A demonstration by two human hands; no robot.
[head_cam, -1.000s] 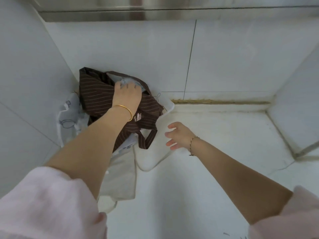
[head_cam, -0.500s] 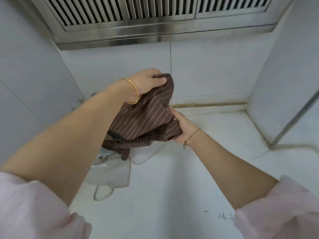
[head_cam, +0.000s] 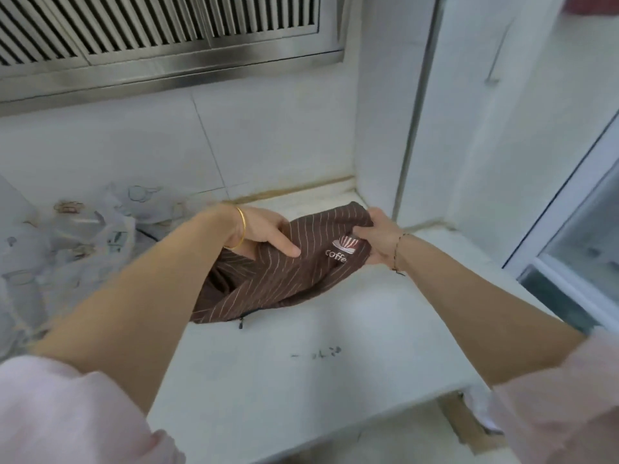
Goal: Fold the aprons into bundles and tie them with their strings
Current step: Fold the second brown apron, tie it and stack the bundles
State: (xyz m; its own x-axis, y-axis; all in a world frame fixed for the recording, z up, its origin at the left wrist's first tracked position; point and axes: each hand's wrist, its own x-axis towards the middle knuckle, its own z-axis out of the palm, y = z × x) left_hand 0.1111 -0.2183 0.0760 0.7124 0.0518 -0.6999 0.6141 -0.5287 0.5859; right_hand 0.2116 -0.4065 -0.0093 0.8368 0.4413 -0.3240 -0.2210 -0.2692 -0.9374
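Brown striped apron [head_cam: 284, 283], lifted off the pale pile [head_cam: 83, 236] at far left, lay crumpled on the counter [head_cam: 301, 363]; left hand [head_cam: 264, 229] and right hand [head_cam: 378, 239] each gripped its far edge. Folding had not begun.

A steel vent [head_cam: 160, 31] ran above the tiled wall [head_cam: 268, 142]; a glass door [head_cam: 582, 236] stood right of the white counter [head_cam: 301, 380].

Counter [head_cam: 335, 390] free in front of apron [head_cam: 284, 279]; cloth heap [head_cam: 77, 249] left, pillar [head_cam: 382, 145] right
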